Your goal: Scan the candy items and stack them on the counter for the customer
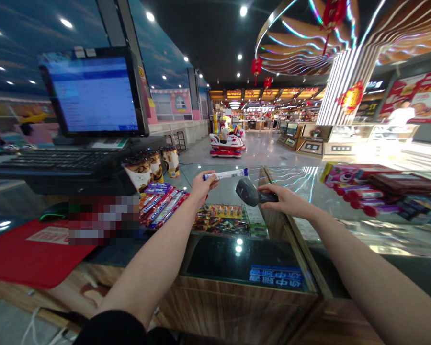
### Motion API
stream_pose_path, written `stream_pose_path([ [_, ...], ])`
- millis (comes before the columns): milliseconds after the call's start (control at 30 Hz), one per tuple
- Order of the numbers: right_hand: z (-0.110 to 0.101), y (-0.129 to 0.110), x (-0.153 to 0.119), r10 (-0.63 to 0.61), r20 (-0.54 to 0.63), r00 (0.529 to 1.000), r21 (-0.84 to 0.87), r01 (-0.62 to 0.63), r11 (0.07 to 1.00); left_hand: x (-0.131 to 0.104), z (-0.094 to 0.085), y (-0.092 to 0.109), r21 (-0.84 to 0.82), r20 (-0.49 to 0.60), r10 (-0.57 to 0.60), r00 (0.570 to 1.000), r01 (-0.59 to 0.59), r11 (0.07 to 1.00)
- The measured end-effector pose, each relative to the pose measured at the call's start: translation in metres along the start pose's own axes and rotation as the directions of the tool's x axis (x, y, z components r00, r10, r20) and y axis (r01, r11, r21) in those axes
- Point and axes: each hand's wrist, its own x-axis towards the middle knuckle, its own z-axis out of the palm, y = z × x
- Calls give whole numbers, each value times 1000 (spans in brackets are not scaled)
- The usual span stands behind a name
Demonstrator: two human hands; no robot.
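Crosswise, we pinch the slim packet [230, 175] by its left end in our left hand [200, 187], its long axis pointing rightward; our right hand [287, 199] grips the scanner [247, 192] (head just beside the packet's free end), above the glass counter [215, 254].

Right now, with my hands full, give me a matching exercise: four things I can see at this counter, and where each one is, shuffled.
Things:
1. Slim packet
2. Handheld scanner
3. Patterned cups
4. Lit screen

Places:
A. Above the keyboard
B. In your right hand
C. Just behind the wrapped sweets
D. In your left hand

Right pairs: 1-D, 2-B, 3-C, 4-A.
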Motion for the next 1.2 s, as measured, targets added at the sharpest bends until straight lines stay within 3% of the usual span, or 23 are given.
stream_pose_path([
  [300,8,1,0,16,87,996,-131,-4,991,-1,1,2,-17,-5,-1,1000,1,1000],
  [467,8,0,-1,23,99,995,-134,-9,991,-2,2,3,-11,3,-4,1000,4,1000],
  [567,5,-4,-2,0,84,996,-54,5,999,-3,3,4,-9,15,0,1000,1,1000],
  [733,2,-3,3,30,-123,992,71,-22,997,-6,7,8,-15,43,9,999,-8,1000],
  [933,6,10,15,49,-422,905,83,-15,996,-13,20,15,44,122,75,990,-81,996],
  [1200,10,3,27,94,-507,857,204,13,979,-18,36,27,89,238,168,956,-194,977],
])
